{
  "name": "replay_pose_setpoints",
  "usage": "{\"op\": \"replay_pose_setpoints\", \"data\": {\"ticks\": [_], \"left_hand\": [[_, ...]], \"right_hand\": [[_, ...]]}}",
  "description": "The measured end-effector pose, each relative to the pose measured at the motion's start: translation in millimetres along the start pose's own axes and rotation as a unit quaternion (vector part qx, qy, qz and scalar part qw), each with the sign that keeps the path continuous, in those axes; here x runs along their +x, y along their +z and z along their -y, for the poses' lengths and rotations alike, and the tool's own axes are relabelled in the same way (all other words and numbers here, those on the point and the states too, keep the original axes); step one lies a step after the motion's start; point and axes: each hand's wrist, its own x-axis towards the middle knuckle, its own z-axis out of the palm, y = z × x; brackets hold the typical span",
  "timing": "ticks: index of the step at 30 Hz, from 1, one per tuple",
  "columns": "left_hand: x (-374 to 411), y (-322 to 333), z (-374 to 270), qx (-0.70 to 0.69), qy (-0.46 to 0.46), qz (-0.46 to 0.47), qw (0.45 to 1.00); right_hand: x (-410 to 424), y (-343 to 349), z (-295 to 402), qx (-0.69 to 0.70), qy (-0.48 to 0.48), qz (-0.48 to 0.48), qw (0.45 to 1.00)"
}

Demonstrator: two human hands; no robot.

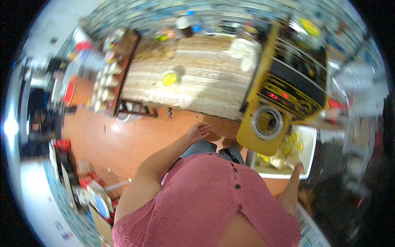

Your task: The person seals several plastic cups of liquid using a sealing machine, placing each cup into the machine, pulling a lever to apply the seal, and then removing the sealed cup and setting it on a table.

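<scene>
My left hand (pixel 199 132) hangs in front of my body over the floor, fingers loosely curled with nothing in them. My right hand (pixel 298 168) reaches into a white tub (pixel 311 154) on my right. Blur hides whether its fingers hold anything. Inside the tub lie several packed cups with yellow-printed lids (pixel 287 148). Beside the tub stands a yellow and black cup-sealing machine (pixel 291 89) with lit red digits. Its metal cup ring (pixel 267 122) juts towards me and looks vacant. One cup with a yellow lid (pixel 169 79) sits on the wood-patterned table (pixel 209 68).
A dark red rack (pixel 128 68) with stacks of pale cups (pixel 106 81) borders the table's left side. Farther left stands an orange bucket (pixel 78 89). A white cloth (pixel 245 51) lies by the machine. Orange flooring (pixel 132 136) runs beneath, with clutter (pixel 95 197) at lower left.
</scene>
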Motion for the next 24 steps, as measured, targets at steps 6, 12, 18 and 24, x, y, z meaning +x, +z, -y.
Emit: {"op": "replay_pose_setpoints", "data": {"ticks": [6, 12, 18, 24], "left_hand": [[-29.7, -83.9, -19.4, -0.024, 0.042, -0.122, 0.991], [-27.1, -231.0, -108.0, 0.096, 0.306, -0.391, 0.863], [-116.2, -360.7, -329.0, 0.298, 0.471, -0.593, 0.581], [-152.5, -424.1, -451.4, 0.374, 0.378, -0.662, 0.529]], "right_hand": [[-69.2, -163.9, 64.7, 0.249, -0.18, -0.409, 0.859], [-293.3, -285.2, 239.1, 0.412, -0.492, -0.485, 0.594], [-511.3, -201.6, 438.4, 0.337, -0.669, -0.163, 0.642], [-732.9, -66.0, 683.1, 0.263, -0.813, 0.141, 0.5]]}}
